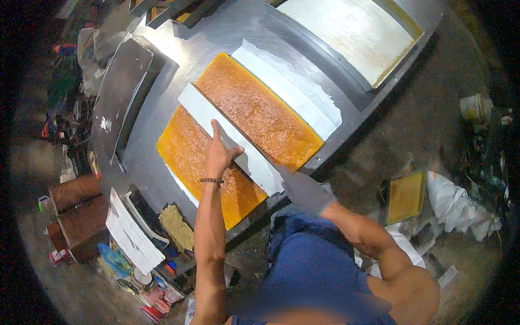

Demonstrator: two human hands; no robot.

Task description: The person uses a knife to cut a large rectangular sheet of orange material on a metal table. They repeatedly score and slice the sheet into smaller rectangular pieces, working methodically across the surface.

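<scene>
A flat orange-yellow slab (pixel 254 108) with a glistening, textured top lies on white paper (pixel 287 86) on the metal table (pixel 352 138). A long pale straight strip (pixel 197 108) crosses the slab diagonally. My left hand (pixel 221 147) presses on the strip, index finger stretched along it and thumb apart. My right hand (pixel 306 189), in a grey glove, is at the strip’s near end, by the slab’s edge. Its fingers look closed, but what they hold is too unclear to name.
A shallow metal tray (pixel 346 32) sits at the back right, a dark board (pixel 119 92) at the left, metal frames (pixel 157 13) at the back. Lower left are white boards (pixel 132 230) and assorted items. Beyond the right edge, a yellow framed panel (pixel 406 195) and crumpled white sheeting (pixel 455 206) lie low down.
</scene>
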